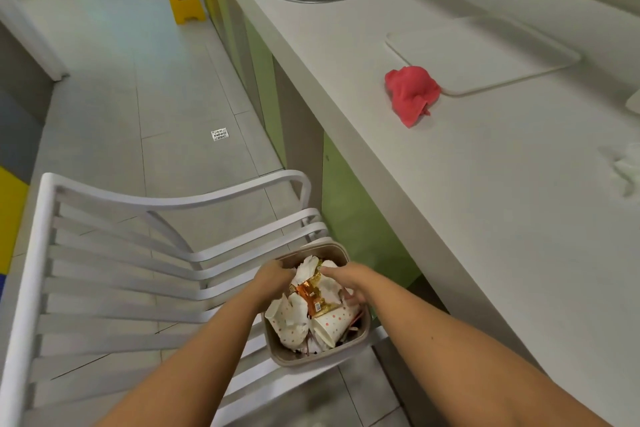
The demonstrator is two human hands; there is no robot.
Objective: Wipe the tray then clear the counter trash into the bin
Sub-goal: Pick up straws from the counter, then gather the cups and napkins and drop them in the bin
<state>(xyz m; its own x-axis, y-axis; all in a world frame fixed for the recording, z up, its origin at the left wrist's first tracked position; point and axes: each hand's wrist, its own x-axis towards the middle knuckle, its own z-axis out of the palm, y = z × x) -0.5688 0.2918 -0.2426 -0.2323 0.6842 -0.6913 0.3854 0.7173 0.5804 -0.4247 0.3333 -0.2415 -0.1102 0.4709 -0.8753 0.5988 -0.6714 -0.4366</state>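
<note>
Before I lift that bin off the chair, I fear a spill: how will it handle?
Probably light: the bin shows only paper cups and wrappers. It is heaped above the rim, so tilting may shed pieces. It sits near the edge of the slatted chair, so a push could tip it off.

Both my bare forearms stretch forward and down, wrists close together. My left hand [273,274] sits knuckles-up with its fingers curled under. My right hand [346,282] angles inward, thumb apart, fingers pointing down. Whether either grips anything, I can't make out.
</note>
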